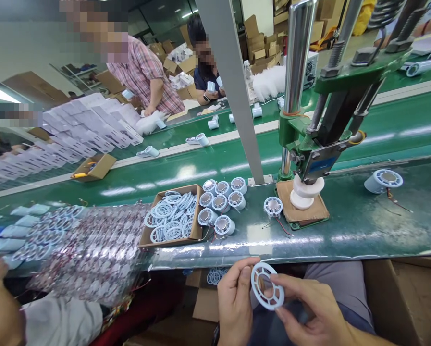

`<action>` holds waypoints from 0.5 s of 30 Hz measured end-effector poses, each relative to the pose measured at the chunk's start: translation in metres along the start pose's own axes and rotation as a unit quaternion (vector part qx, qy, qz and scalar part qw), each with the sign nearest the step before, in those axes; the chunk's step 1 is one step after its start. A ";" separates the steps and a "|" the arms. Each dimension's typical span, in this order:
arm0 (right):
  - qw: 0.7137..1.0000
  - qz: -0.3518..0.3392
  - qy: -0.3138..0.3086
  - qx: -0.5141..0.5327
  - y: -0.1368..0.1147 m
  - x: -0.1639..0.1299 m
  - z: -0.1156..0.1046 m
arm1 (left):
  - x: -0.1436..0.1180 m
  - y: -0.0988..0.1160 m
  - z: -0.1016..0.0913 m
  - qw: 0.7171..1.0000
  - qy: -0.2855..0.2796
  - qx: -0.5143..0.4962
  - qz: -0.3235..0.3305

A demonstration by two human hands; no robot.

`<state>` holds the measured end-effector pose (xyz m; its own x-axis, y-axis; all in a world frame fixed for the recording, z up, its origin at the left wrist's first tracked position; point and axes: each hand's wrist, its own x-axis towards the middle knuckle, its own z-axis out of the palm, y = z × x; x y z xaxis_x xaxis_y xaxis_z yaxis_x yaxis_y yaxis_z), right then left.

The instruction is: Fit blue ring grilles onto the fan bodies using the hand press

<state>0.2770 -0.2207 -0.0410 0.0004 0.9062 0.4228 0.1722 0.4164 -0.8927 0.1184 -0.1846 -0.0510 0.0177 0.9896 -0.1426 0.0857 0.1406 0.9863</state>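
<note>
A pale blue plastic ring with spokes and open slots (pixel 271 302) is held tilted in front of my lap, below the bench edge. My left hand (pixel 236 300) is closed at the ring's left rim, thumb and forefinger close together there. From the right, my right hand (pixel 314 307) pinches it between thumb and fingers. On the bench beyond, a cardboard box (pixel 177 244) holds many similar rings. Several round light-blue housings with metallic discs (pixel 220 202) stand beside that box. A single housing with wires (pixel 273 206) sits left of the press.
A green hand press (pixel 318 163) with a white pad (pixel 305 194) stands on the bench. Another housing (pixel 384 180) lies right of it. Wired parts in clear plastic trays (pixel 100 250) overhang the left edge. A person's arm (pixel 2 307) is at lower left; others work across the conveyor.
</note>
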 end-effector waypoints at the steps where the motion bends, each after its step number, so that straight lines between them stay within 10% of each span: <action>1: 1.000 -0.002 -0.002 0.001 0.000 0.000 0.000 | 0.000 0.000 0.000 1.000 0.006 -0.009 -0.005; 8: 0.999 0.021 -0.009 0.032 0.006 -0.003 -0.002 | 0.000 -0.006 -0.006 0.999 -0.008 -0.032 -0.025; 15: 0.971 0.207 -0.065 0.096 0.032 -0.003 0.001 | 0.004 -0.025 -0.003 0.994 -0.107 0.034 0.003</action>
<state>0.2814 -0.2102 -0.0707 -0.0966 0.9953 0.0090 -0.0040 0.0087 -1.0000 0.1135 -0.1843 -0.0764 0.2294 0.9606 -0.1572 0.1511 0.1244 0.9807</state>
